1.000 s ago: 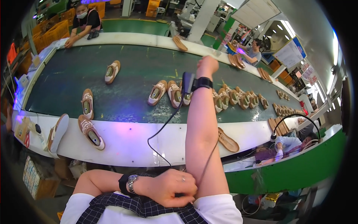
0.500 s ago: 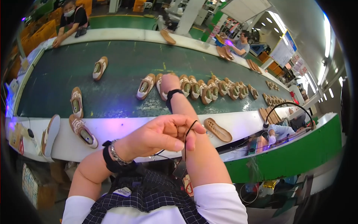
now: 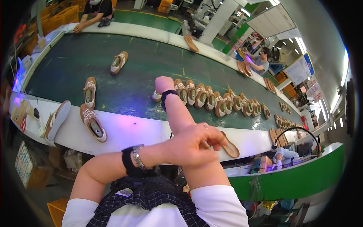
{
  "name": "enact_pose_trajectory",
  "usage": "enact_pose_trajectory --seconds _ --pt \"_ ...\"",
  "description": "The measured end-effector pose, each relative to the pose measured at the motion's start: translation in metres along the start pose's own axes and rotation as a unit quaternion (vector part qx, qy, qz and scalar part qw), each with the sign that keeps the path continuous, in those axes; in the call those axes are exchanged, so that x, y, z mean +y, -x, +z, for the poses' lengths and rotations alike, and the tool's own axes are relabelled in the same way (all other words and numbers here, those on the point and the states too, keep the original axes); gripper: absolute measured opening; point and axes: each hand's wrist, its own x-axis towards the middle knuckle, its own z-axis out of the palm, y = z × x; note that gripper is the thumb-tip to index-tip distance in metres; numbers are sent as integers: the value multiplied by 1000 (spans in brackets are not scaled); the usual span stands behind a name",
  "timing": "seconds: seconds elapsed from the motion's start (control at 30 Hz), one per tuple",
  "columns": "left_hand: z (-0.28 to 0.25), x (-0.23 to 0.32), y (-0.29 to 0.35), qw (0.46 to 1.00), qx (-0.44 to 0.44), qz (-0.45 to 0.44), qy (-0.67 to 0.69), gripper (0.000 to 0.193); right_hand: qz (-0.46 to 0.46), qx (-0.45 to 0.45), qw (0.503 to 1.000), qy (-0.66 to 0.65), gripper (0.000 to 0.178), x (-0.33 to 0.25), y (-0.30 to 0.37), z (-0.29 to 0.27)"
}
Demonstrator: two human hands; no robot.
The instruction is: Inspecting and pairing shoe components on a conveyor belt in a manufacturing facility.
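My right hand (image 3: 165,84) reaches over the green belt, closed like a fist. It covers most of the tan-and-white shoe (image 3: 156,97) at the left end of a row; its fingers' undersides are hidden, so contact is unclear. My left hand (image 3: 198,143) crosses above my right forearm, its fingers curled together. What they hold, if anything, cannot be made out. Just right of my right hand stands another shoe (image 3: 180,90), heel toward me, and several more follow it. A tan sole (image 3: 230,146) lies on the white ledge beyond my left fingers.
Two shoes stand apart on the belt's left side, one farther (image 3: 119,62) and one nearer (image 3: 90,92). On the ledge sit a shoe (image 3: 93,123) and another tipped on its side (image 3: 57,120). A green panel (image 3: 287,174) rises at right. Other people work beyond the belt.
My right hand has shifted left, from the second shoe to the row's first. My left hand has moved right across my forearm; the black cord at its fingers no longer shows. My view has shifted.
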Motion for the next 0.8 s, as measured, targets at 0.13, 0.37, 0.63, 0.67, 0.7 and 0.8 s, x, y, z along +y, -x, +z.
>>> enact_pose_trajectory --seconds 0.13,0.37,0.63,0.67,0.7,0.8 --pt "39 5 15 973 7 191 -133 22 -13 -13 999 -32 20 -20 -7 4" --pt "15 -2 67 990 3 141 -33 18 88 88 971 -202 23 39 -23 0" --pt "1 -33 77 997 -47 48 -26 23 255 127 875 -391 18 132 -23 -47" --pt "1 -34 75 997 -53 51 -21 23 255 108 873 -401 15 139 -20 -53" --pt "2 -34 74 997 -74 37 9 25 256 89 871 -411 12 146 -16 -59" --pt "5 -33 66 991 -113 55 42 28 280 91 855 -427 12 153 -7 -65"
